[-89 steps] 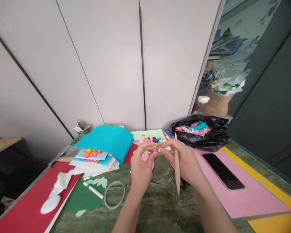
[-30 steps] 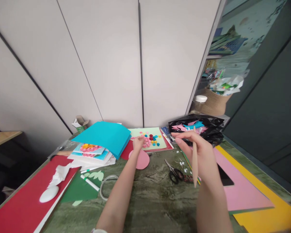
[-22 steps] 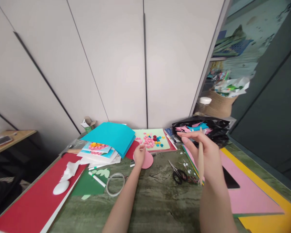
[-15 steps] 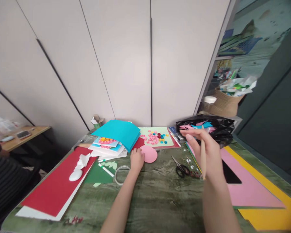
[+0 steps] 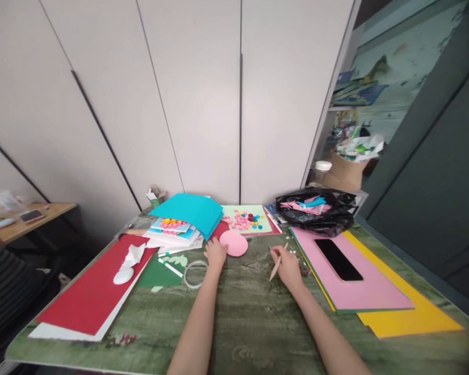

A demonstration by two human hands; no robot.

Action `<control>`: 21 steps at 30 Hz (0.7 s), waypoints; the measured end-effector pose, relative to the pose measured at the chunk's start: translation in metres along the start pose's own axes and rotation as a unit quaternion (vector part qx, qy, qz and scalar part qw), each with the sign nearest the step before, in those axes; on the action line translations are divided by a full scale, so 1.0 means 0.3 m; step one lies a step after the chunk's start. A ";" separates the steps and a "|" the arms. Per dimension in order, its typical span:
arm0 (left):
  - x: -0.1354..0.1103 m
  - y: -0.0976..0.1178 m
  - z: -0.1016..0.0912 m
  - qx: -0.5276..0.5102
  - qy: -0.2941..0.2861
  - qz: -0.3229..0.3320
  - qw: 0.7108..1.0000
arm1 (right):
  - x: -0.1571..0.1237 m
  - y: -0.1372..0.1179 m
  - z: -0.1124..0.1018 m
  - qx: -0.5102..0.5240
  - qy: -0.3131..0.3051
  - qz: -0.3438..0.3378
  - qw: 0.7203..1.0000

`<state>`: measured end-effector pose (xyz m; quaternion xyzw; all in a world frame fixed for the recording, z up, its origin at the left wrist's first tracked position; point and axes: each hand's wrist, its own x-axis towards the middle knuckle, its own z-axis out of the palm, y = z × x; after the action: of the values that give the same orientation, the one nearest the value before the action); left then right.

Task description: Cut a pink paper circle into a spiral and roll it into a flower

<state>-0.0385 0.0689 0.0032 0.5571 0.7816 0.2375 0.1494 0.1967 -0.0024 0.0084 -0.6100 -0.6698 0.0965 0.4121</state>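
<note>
My left hand rests on the table with its fingers apart, at the left edge of a pink paper circle. My right hand is closed around a pointed wooden stick, low over the table right of the circle. The scissors seen earlier are mostly hidden by this hand. Behind the circle, a pale green sheet carries many small pink, blue, yellow and red pieces. Left of my left hand lie a roll of tape, a white-and-green marker and a dark green sheet with pale leaf cut-outs.
A blue folded sheet tops a paper stack at the back. Red paper with a white oval object lies left. To the right are pink paper, a phone, yellow paper and a black plastic bag.
My right hand has come down and left from its raised position, still holding the wooden stick, and now covers the scissors. My left hand stays by the pink circle. The view has shifted right.
</note>
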 end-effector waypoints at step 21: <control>-0.069 -0.016 0.037 -0.485 0.021 -0.016 0.874 | -0.020 0.022 0.076 -0.014 -0.024 0.027 0.999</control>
<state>-0.0299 0.0505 -0.0095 0.3971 0.5799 0.5961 0.3882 0.1857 0.0022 -0.0130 -0.6311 -0.6641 0.1131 0.3847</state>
